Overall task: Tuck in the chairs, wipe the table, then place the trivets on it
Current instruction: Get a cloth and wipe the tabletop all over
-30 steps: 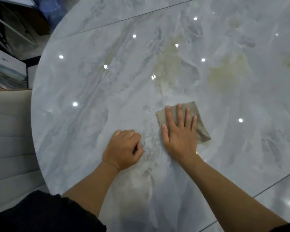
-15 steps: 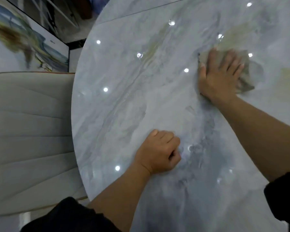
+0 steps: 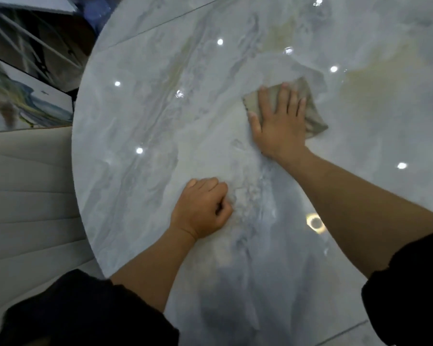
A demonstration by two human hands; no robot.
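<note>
Here the cloth (image 3: 310, 106) lies flat on the table (image 3: 160, 136), right of centre in the head view, pinned under the right hand (image 3: 279, 123). It is judged soft, light and limp: its free edges drape and crease past the fingertips, so it will bunch if pushed from 1 corner only. A spread palm over its middle, as shown, seems the surest hold; pinching a loose corner would suit lifting it away. The cloth is a dull beige-grey, folded to a rough square, with 1 rumpled corner trailing to the right of the hand.

The right hand is open, 4 fingers extended and spread flat on the cloth, thumb resting on the bare tabletop beside it; it presses rather than grips. The left hand (image 3: 201, 208) is curled into a loose fist, knuckles on the table nearer the person, well apart from the cloth; nothing can be seen in it.

The table is round, glossy grey-white marble with yellowish patches and reflected ceiling lights. A pale padded chair (image 3: 28, 196) sits at its left edge. No trivets are visible.
</note>
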